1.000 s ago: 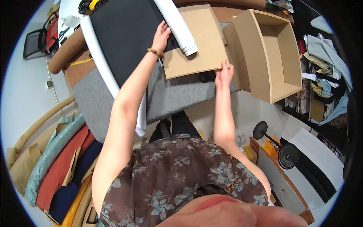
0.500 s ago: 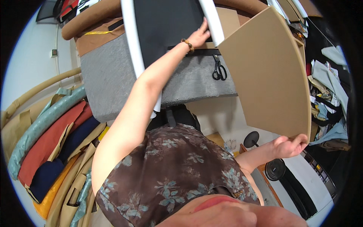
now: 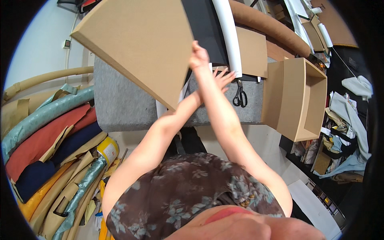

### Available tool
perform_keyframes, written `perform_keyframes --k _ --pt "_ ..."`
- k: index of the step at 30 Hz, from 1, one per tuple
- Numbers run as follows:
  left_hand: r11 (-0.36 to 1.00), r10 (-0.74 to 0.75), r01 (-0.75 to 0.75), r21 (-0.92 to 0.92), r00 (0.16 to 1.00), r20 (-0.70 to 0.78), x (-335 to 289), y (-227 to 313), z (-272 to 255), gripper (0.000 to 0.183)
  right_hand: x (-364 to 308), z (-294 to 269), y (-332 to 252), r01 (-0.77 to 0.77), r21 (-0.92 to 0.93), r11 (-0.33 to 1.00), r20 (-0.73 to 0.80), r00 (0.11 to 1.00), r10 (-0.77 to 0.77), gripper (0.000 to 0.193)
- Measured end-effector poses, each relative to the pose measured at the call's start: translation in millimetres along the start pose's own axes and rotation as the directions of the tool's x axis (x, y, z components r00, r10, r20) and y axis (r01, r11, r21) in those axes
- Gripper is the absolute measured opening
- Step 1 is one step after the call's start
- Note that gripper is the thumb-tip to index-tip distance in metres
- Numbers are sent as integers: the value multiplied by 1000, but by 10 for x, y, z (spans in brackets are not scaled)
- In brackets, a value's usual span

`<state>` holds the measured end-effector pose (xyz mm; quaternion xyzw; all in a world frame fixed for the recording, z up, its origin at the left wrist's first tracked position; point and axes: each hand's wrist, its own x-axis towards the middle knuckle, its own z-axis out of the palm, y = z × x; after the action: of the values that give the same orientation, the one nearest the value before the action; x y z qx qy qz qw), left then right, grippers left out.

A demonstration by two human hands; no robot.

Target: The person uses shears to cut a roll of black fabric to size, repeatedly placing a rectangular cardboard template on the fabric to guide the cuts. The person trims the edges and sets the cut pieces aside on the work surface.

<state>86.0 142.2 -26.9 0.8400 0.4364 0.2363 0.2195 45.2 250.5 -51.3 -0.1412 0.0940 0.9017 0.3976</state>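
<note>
Fabric rolls (image 3: 44, 136) lay left of the grey table (image 3: 120, 104). Half a second before, the brown board (image 3: 140, 44) hung far right; now it was lifted over the table's left, flat, plain, tilted. Left hand (image 3: 222, 78) spread open behind it; right hand (image 3: 199, 56) gripped its edge. Scissors (image 3: 240, 96) lay right.

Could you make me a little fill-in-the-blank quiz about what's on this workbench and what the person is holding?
1. The right hand grips the edge of a large flat ______ board raised over the bench.
2. The scissors with black handles lie on the ______ felt cover of the bench.
3. The open wooden box stands to the ______ of the scissors.
4. The left hand has its fingers ______.

Missing words: brown; grey; right; spread
</note>
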Motion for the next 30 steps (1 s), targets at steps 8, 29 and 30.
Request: perform_keyframes --k 8,29,30 --pt "779 -617 568 -263 769 -167 -1923 33 -589 43 -16 -765 505 -135 235 963 -102 982 162 31" --pt "339 -823 929 152 371 -431 -4458 -915 -1549 42 -589 -688 417 -241 -780 578 -519 765 -381 34" --pt "393 -812 917 71 382 -441 -4483 -922 -1537 42 -598 -638 456 -279 -816 506 -515 748 -419 37"
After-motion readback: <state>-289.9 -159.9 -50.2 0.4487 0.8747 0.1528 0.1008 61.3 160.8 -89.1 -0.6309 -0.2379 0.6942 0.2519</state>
